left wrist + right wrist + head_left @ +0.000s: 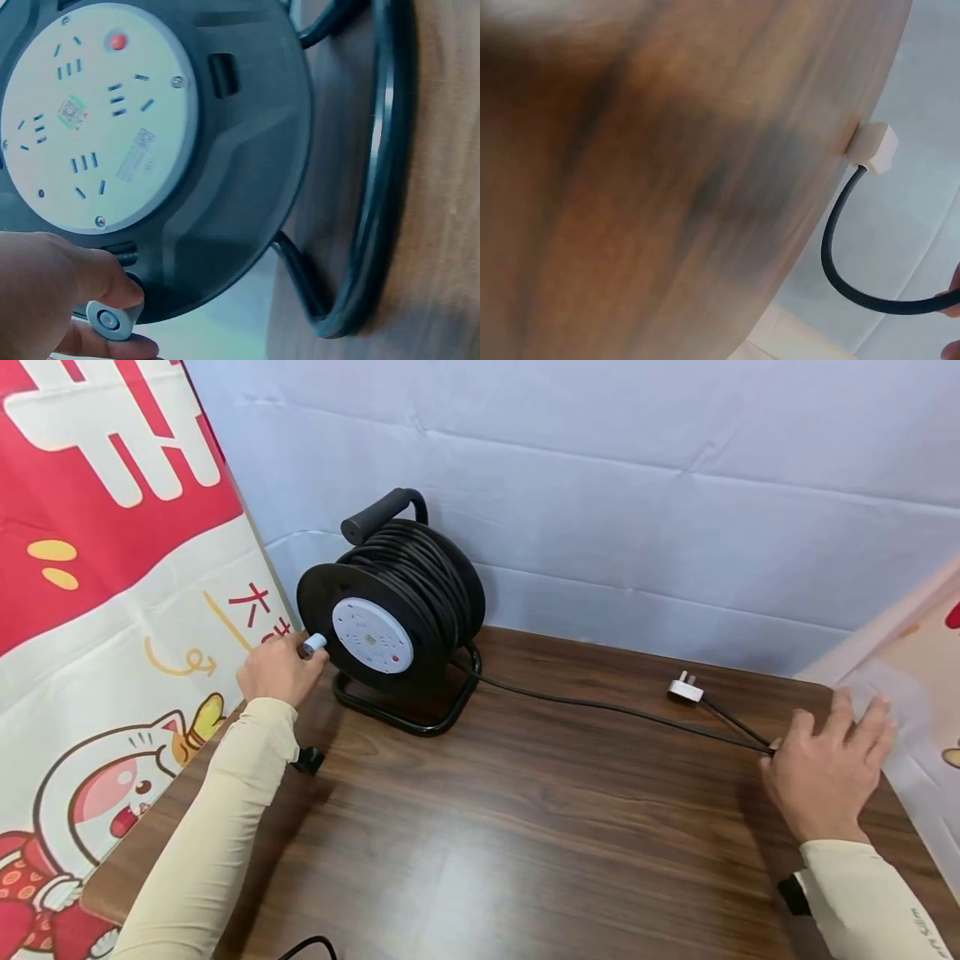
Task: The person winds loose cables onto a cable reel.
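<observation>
A black cable reel (427, 585) stands at the back left, its white socket face (372, 635) turned toward me. My left hand (277, 670) grips the light grey crank knob (314, 643) at the edge of the reel's disc. In the left wrist view the knob (109, 319) sits between thumb and fingers. At the right end of the table, my right hand (825, 768) holds the black cable (600, 703) at its thumb side, other fingers spread. From that hand a short length runs back to the white three-pin plug (686, 688); the grip itself is mostly hidden.
The reel rests on a black tubular stand (431, 727) on the brown wooden table (525, 793). A pale cloth wall (600, 510) rises behind, and a printed red and white cloth (150, 585) hangs at the left. A thin black cord (311, 941) lies at the front edge.
</observation>
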A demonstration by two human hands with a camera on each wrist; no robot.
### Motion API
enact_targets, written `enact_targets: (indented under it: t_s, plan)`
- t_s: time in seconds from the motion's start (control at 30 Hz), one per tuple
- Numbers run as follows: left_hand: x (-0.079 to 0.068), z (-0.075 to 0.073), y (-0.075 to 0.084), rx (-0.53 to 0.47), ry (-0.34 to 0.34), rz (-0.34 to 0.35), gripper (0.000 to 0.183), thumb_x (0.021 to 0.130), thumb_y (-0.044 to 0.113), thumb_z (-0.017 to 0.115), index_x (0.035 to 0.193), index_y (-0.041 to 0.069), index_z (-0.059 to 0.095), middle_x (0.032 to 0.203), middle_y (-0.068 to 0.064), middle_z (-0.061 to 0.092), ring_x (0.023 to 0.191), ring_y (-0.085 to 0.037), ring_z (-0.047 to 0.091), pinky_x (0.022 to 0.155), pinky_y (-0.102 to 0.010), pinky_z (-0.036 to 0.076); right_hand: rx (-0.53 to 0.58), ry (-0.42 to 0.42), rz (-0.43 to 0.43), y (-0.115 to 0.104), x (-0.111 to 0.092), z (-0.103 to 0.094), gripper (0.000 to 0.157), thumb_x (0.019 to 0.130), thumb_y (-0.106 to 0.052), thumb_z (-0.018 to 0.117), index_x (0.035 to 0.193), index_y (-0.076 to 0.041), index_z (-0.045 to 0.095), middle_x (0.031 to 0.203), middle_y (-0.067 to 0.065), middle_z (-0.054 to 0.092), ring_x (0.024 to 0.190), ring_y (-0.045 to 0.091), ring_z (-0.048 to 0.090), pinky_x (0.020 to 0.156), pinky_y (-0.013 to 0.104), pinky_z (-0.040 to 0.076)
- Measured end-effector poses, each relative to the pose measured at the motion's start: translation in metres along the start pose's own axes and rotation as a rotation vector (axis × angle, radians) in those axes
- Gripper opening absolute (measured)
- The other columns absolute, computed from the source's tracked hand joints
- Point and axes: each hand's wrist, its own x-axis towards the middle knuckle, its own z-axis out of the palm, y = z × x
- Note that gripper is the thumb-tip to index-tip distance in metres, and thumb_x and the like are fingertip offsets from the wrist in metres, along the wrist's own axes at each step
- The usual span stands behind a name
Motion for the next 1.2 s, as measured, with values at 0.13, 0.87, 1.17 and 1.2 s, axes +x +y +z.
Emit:
enact_targets:
  t_s: [0.13,0.87,1.17,1.2]
  plan:
    - [0.006,-0.009,0.0,-0.006,0.02,-0.01,0.029,0.08,0.039,0.057,0.079,0.01,0.061,0.073,-0.013,0.06,0.064,-0.037,0.055,0.047,-0.048,0.037,0.031,-0.015,-0.008,0.001,-0.004,0.003,0.049,0.05,-0.009,0.068,0.089,0.015,0.051,0.134,0.034,0.032,0.133,0.048,0.007,0.103,0.061,0.009]
    - [0.024,-0.052,0.023,-0.174,0.066,0.013,0.037,0.083,0.045,0.053,0.075,0.01,0.06,0.073,-0.01,0.062,0.07,-0.031,0.055,0.058,-0.043,0.037,0.066,-0.123,0.057,0.003,-0.012,0.006,0.043,0.057,-0.009,0.06,0.09,0.016,0.049,0.134,0.035,0.03,0.134,0.046,0.004,0.105,0.057,0.007]
    - [0.026,-0.068,0.041,-0.261,0.041,0.051,0.041,0.084,0.049,0.05,0.075,0.009,0.06,0.076,-0.01,0.062,0.073,-0.028,0.053,0.062,-0.038,0.034,0.064,-0.178,0.087,0.003,-0.013,0.009,0.05,0.056,-0.007,0.069,0.094,0.017,0.049,0.135,0.037,0.027,0.134,0.048,0.001,0.104,0.059,0.004]
    - [0.025,-0.069,0.042,-0.271,0.036,0.056,0.042,0.084,0.049,0.05,0.074,0.009,0.059,0.076,-0.01,0.062,0.072,-0.028,0.053,0.062,-0.037,0.034,0.064,-0.193,0.092,0.002,-0.013,0.009,0.051,0.055,-0.007,0.071,0.094,0.017,0.049,0.135,0.037,0.026,0.134,0.048,0.0,0.104,0.059,0.004]
